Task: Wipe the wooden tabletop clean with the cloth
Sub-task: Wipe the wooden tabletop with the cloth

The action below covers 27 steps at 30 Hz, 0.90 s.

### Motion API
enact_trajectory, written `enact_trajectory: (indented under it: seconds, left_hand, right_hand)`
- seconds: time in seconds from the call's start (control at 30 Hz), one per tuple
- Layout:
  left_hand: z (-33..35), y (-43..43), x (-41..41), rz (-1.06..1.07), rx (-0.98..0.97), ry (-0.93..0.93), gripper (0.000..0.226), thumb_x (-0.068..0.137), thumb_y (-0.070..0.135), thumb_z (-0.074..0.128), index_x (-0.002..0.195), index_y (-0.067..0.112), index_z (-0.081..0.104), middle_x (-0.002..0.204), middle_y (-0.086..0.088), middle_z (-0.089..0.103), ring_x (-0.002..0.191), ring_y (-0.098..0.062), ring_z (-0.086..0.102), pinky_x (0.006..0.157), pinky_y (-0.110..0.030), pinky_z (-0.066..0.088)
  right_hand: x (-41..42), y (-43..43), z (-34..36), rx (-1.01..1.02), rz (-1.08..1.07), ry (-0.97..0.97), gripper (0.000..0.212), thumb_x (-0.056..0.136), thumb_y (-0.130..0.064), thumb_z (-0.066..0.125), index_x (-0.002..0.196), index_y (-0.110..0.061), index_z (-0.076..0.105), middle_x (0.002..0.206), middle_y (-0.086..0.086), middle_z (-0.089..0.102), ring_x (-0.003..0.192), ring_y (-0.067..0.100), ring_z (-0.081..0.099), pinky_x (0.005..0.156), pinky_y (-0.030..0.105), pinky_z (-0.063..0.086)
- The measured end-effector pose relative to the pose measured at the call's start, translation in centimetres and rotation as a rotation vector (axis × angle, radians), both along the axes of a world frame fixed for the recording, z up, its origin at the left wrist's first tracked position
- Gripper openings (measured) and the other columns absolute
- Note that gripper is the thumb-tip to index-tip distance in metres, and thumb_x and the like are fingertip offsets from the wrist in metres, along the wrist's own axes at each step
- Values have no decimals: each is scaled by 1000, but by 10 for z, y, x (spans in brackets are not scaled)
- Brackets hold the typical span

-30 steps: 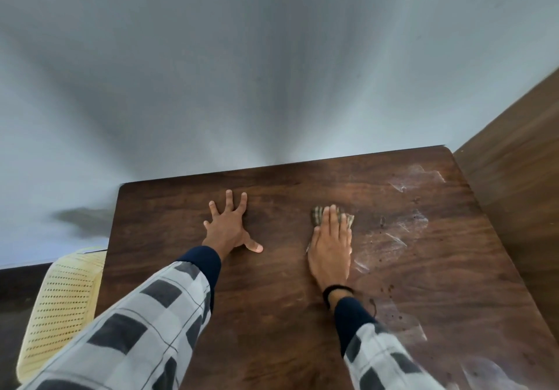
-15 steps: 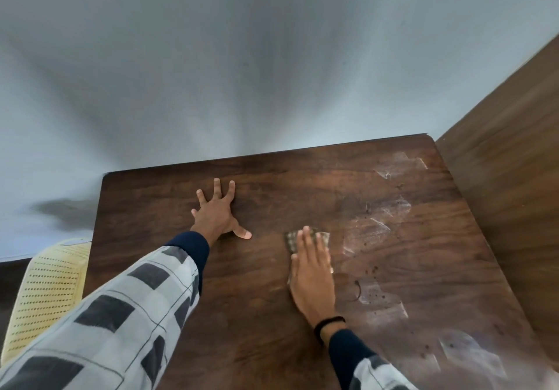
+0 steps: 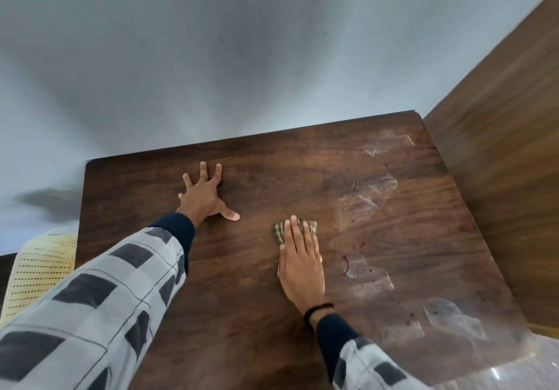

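Observation:
A dark wooden tabletop fills the lower half of the view. My right hand lies flat near its middle, fingers straight, pressing a small striped cloth onto the wood. Only the cloth's far edge shows beyond my fingertips. My left hand rests flat on the table further back and to the left, fingers spread, holding nothing. Pale smears and tape-like marks with dark specks run down the table's right side.
A grey wall stands right behind the table's far edge. A wooden panel closes off the right side. A yellow perforated plastic chair sits at the lower left, beside the table's left edge.
My right hand has slid the cloth toward me and to the left, away from the pale marks. My left hand has stayed planted in the same spot.

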<state>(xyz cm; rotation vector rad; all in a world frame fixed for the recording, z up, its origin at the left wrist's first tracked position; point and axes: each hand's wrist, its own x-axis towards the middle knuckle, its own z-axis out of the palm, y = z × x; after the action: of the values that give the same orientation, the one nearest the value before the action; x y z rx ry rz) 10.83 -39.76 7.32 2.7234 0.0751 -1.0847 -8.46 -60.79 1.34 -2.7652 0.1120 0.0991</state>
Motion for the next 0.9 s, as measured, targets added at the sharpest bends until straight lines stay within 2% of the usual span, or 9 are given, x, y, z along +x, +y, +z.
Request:
enact_trajectory:
  seconds: [0.1, 0.23, 0.37, 0.43, 0.5, 0.63, 0.7, 0.77, 0.9]
  left_hand:
    - [2, -1, -3, -5, 5, -14, 149, 53, 58, 91, 156, 39, -16, 162, 2, -30, 147, -46, -18, 112, -72, 14]
    - [2, -1, -2, -6, 5, -11, 150, 52, 59, 91, 155, 39, -16, 161, 2, -31, 147, -47, -18, 111, -72, 14]
    - [2, -2, -1, 1, 6, -2, 150, 52, 58, 91, 155, 40, -16, 161, 3, -31, 147, -47, -19, 112, -73, 15]
    - [3, -3, -2, -2, 10, -3, 149, 53, 58, 91, 155, 40, -16, 161, 3, -31, 147, -47, -19, 112, -72, 15]
    - [4, -2, -2, 2, 8, -4, 149, 53, 58, 91, 155, 40, -16, 161, 3, -30, 147, -46, -19, 112, -72, 15]
    - [4, -3, -2, -4, 10, -9, 149, 52, 59, 90, 155, 40, -16, 162, 4, -29, 147, -46, -19, 112, -72, 16]
    - [3, -3, -1, -3, 14, -4, 150, 52, 59, 90, 155, 40, -16, 162, 3, -29, 147, -47, -19, 112, -72, 16]
    - [2, -3, -2, -6, 21, -2, 150, 52, 60, 90, 155, 40, -16, 162, 3, -29, 147, -47, -19, 112, -72, 17]
    - [4, -4, -2, -1, 24, -2, 149, 52, 60, 90, 155, 41, -16, 162, 4, -28, 147, -46, -19, 113, -71, 17]
  right_hand:
    - [31, -31, 0, -18, -52, 41, 55, 108, -32, 22, 162, -18, 15, 169, -2, 7, 156, 19, 5, 126, 44, 8]
    - [-12, -35, 3, 8, -284, 23, 56, 108, -29, 25, 161, -14, 14, 169, 2, 7, 156, 24, 5, 126, 45, 9]
    - [-53, 2, 0, 41, -98, 58, 57, 108, -30, 26, 162, -18, 11, 169, -2, 1, 156, 20, 1, 125, 44, 8]
    - [-23, -6, -3, 18, 22, 20, 56, 108, -31, 25, 162, -19, 14, 169, -3, 5, 156, 18, 2, 125, 44, 10]
    - [13, -28, -3, -9, 50, 42, 55, 109, -32, 23, 162, -21, 12, 169, -4, 4, 156, 18, 0, 125, 47, 11]
    - [19, -56, 2, -2, -240, 30, 56, 108, -32, 25, 161, -17, 16, 169, 0, 10, 155, 22, 7, 126, 48, 11]
    - [-9, -40, 4, 5, -279, 47, 57, 107, -31, 24, 161, -17, 15, 169, 0, 8, 156, 24, 6, 125, 45, 5]
    - [-32, -19, 5, 15, -182, 73, 57, 106, -32, 21, 162, -20, 12, 169, -2, 2, 156, 23, 2, 126, 43, 1]
    - [3, -28, 1, 4, 47, 17, 54, 108, -31, 26, 161, -23, 19, 168, -5, 11, 155, 18, 6, 126, 42, 10]
